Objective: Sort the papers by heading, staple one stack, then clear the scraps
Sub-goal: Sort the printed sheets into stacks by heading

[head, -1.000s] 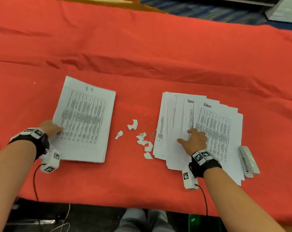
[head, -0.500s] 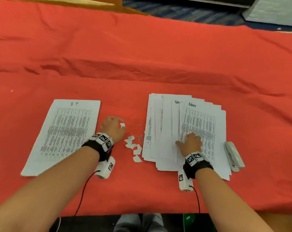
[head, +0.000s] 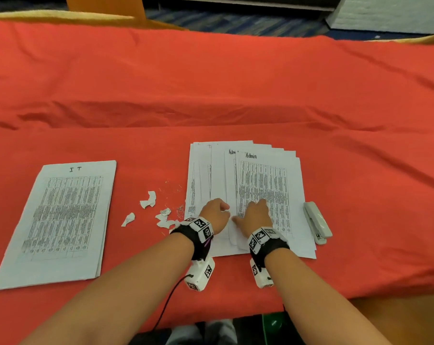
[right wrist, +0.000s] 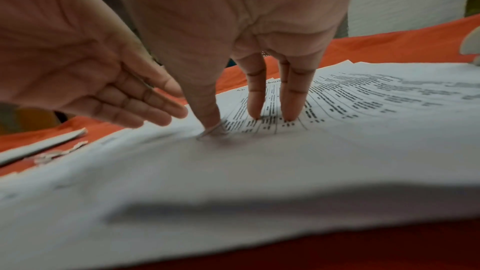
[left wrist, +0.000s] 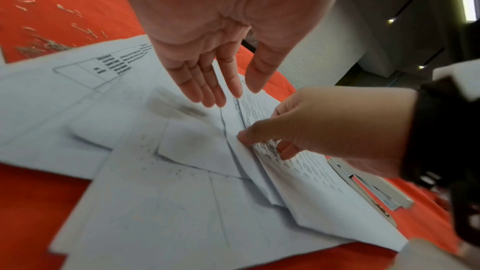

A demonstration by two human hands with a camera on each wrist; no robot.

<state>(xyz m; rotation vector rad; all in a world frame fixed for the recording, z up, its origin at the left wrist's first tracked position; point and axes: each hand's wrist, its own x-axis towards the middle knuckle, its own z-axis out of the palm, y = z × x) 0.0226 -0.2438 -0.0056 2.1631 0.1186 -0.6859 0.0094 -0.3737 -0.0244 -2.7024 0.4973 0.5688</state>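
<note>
cloth point(head: 211, 83): matt red fabric, creased
papers point(head: 293, 175): matt white paper
scraps point(head: 148, 200): torn paper
stapler point(head: 317, 221): smooth grey plastic

left hand point(head: 214, 215) flat, right hand point(head: 257, 215) fingertips down

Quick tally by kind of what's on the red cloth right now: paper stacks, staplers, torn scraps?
Paper stacks: 2, the IT stack and the fanned Admin stack
Staplers: 1, the stapler right of the Admin stack
Torn paper scraps: about 5, the small ones overlap
Total: about 8
</note>
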